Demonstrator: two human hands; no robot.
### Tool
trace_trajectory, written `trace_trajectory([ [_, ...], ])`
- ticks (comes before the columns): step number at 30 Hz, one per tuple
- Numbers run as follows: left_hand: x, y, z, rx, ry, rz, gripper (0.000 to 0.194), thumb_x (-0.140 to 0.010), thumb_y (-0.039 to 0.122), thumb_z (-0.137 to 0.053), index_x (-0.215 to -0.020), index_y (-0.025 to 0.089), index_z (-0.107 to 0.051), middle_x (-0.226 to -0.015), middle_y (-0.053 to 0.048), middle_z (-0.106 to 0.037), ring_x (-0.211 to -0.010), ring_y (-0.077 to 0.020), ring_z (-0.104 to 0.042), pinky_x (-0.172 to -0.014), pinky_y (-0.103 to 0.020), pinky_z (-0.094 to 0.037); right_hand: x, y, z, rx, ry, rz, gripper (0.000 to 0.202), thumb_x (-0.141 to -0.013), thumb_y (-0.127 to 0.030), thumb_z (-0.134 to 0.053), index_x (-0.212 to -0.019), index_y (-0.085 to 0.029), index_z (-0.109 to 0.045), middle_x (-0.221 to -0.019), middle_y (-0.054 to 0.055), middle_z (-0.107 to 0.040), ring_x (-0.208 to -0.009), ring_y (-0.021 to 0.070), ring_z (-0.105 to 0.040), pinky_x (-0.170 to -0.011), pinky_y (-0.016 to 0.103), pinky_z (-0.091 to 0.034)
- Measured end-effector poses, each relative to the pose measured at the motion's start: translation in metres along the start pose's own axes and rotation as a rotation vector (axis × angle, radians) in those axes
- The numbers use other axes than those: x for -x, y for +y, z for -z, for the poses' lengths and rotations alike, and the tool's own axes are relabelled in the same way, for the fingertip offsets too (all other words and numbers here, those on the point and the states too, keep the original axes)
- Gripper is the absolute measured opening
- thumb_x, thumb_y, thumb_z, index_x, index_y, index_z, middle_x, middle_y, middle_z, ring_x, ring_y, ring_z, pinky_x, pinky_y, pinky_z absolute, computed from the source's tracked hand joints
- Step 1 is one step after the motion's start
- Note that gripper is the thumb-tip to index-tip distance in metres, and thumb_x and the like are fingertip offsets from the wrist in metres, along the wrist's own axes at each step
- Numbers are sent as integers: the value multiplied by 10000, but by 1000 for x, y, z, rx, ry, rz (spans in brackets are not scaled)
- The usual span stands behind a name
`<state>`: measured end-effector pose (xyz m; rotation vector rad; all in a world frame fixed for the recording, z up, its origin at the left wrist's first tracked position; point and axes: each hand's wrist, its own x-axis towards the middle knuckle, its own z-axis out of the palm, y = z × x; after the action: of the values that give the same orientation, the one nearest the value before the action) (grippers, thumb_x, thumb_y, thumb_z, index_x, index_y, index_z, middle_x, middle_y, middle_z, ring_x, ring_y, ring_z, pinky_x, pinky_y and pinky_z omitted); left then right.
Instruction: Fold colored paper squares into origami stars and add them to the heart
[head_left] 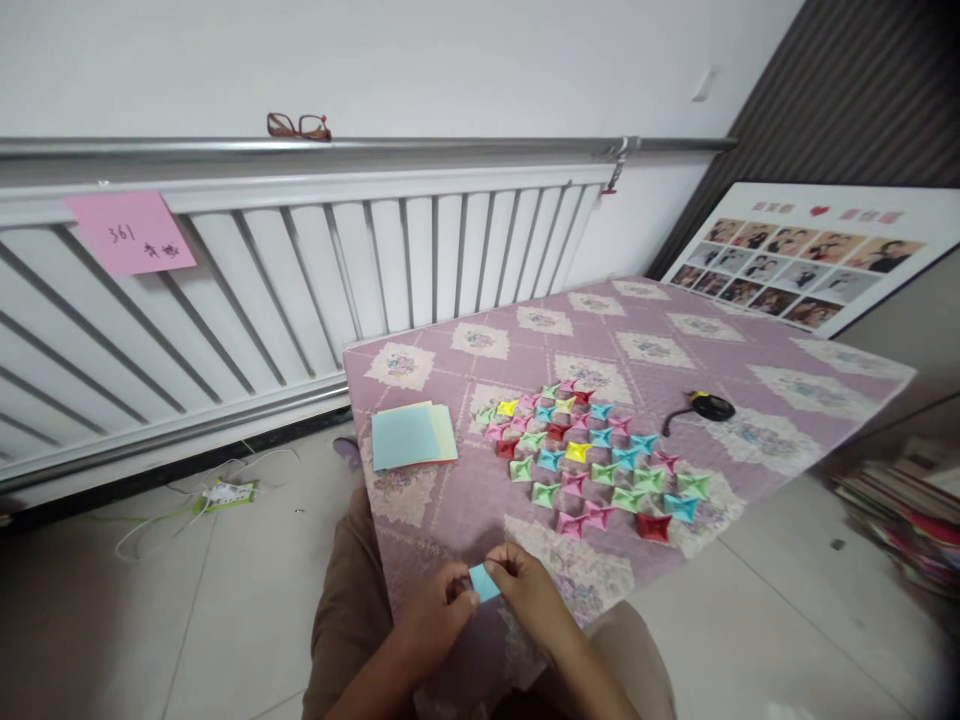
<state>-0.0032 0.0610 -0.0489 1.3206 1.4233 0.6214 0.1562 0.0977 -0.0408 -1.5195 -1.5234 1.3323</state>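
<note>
Between my two hands is a small folded square of light blue paper (484, 583). My left hand (439, 605) pinches its left edge with thumb and fingers. On the other side, my right hand (523, 585) grips the upper right edge. Both hands are near the front edge of the table, low in the view. Beyond them stand several rows of small folded paper boats (577, 452) in pink, green, blue, yellow and red. A stack of square paper sheets (405, 437), light blue on top with pale yellow beneath, lies to the left of the boats.
A purple flowered tablecloth (675, 350) covers the table. At its right lies a black object with a short cord (711, 406). A white radiator (450, 250) runs behind, with glasses (298, 127) on the pipe above. A photo board (787, 260) leans at the back right.
</note>
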Motion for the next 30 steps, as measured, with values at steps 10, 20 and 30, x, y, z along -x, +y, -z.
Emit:
trace_trajectory([
  [10, 13, -13, -15, -731, 31, -333, 406, -789, 166, -518, -1192, 217, -541, -1182, -60, -559, -1086, -250, -468, -955, -403, -367, -11, 15, -2, 265, 13, 91, 100, -731, -257, -491, -650, -215, -532, -600, -26, -537, -592, 146, -493, -588, 254, -363],
  [20, 13, -11, -27, -845, -19, -392, 530, -842, 360, -563, -1332, 217, -420, -1300, -88, -497, -1180, -286, -411, -990, -452, -302, -10, 15, 7, 504, -4, 190, 120, -746, -164, -501, -796, -201, -603, -778, 23, -590, -761, 177, -551, -715, 266, -396],
  [30, 7, -9, -20, -858, -51, -395, 414, -851, 347, -554, -1250, 260, -484, -1261, -56, -512, -1127, -262, -427, -948, -422, -312, -3, 15, 10, 636, -68, 261, 185, -771, -95, -465, -838, -201, -602, -852, 47, -583, -840, 185, -540, -748, 266, -383],
])
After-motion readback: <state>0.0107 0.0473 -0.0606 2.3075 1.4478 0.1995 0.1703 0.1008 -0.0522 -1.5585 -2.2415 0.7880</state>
